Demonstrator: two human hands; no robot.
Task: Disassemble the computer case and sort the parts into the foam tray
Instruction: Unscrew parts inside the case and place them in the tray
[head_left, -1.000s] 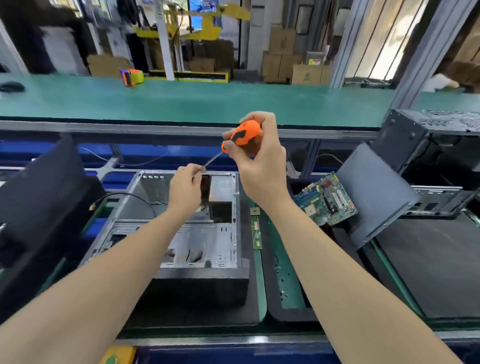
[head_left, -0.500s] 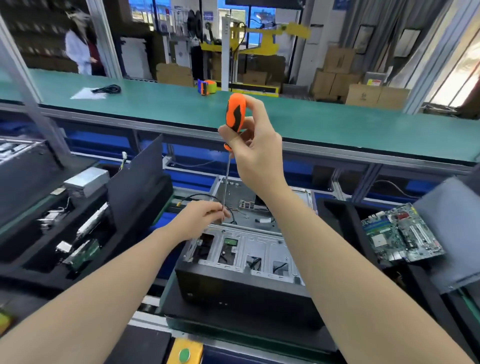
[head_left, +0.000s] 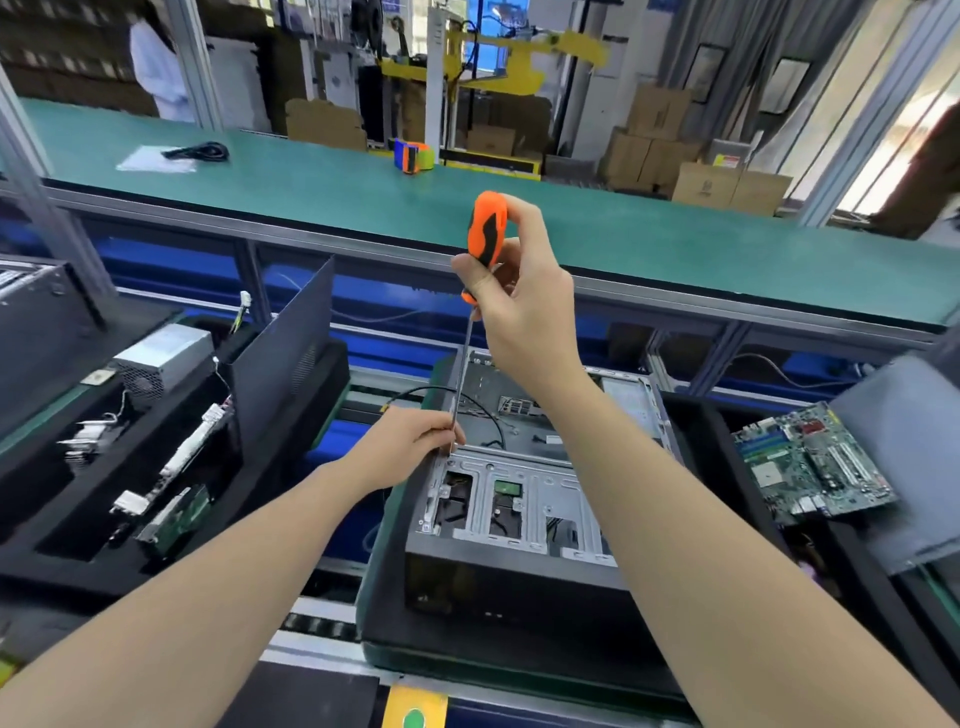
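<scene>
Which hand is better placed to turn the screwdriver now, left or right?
Right. The right hand already grips the handle of the screwdriver, which stands upright. The left hand only pinches the shaft near the tip, at the computer case.

Two hands are in view, the left (head_left: 410, 441) and the right (head_left: 519, 306). There is one screwdriver (head_left: 485, 234), one opened computer case (head_left: 524, 499) and one loose black side panel (head_left: 283, 343). One motherboard (head_left: 810, 462) lies to the right. One silver power supply (head_left: 163, 358) sits in one black foam tray (head_left: 67, 566) on the left. One roll of tape (head_left: 413, 156) rests on the green worktop (head_left: 623, 228). One person in white (head_left: 156, 62) stands far behind.
</scene>
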